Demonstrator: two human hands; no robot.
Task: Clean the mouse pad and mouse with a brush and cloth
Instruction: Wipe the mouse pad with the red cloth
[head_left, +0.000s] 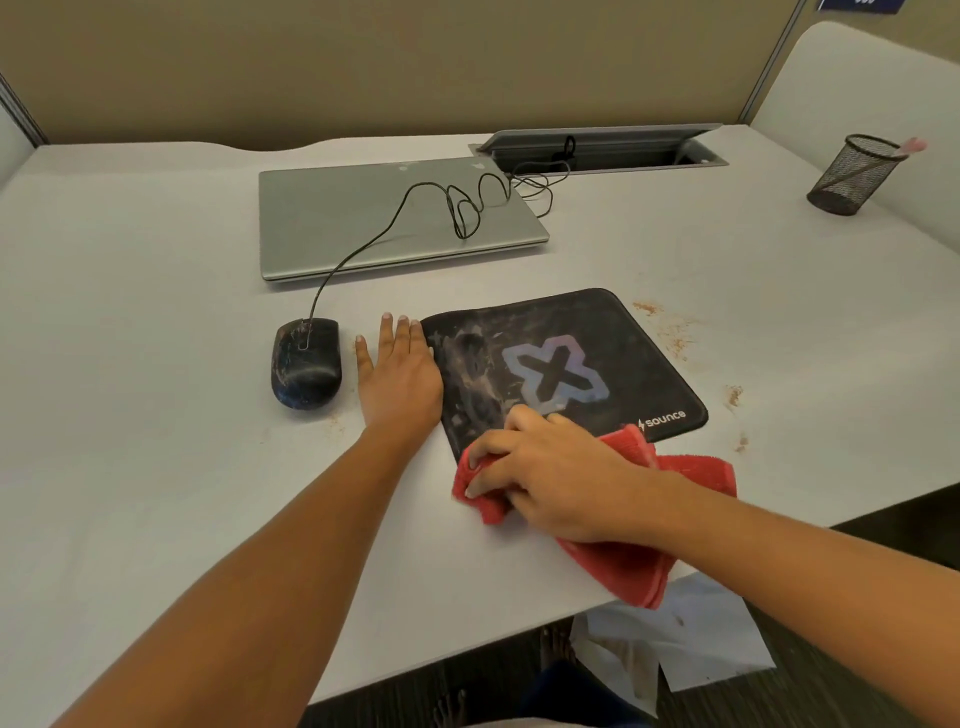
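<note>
Red cloth (623, 566) is bunched under the right hand (550, 478), whose fingers curl over it and grip its folds. Hand and cloth sit on the near left corner of the pad (623, 343), and the rest of the cloth trails back under the wrist to the table's (130, 312) near edge.

The left hand (400, 374) lies flat on the table with its fingers straight and holding nothing. Its side is just against the pad's left edge, and the fingertips point away from the person.

The pad is black with a pale X-shaped logo in the middle and white lettering at its near right corner. Grey-white smears cover its left half. It lies slightly turned on the table, right of centre.

The mouse (306, 364) sits on the table just left of the left hand, apart from it, off the pad. It is black and streaked with pale dirt. Its cable (353, 253) runs back over a closed grey laptop (337, 218), loops there, and goes toward an open hatch (597, 140) in the tabletop.

Brown specks (675, 332) are scattered on the table right of the pad. A black mesh cup (854, 174) stands at the far right. Sheets of paper (675, 639) lie on the floor below the table's edge.
</note>
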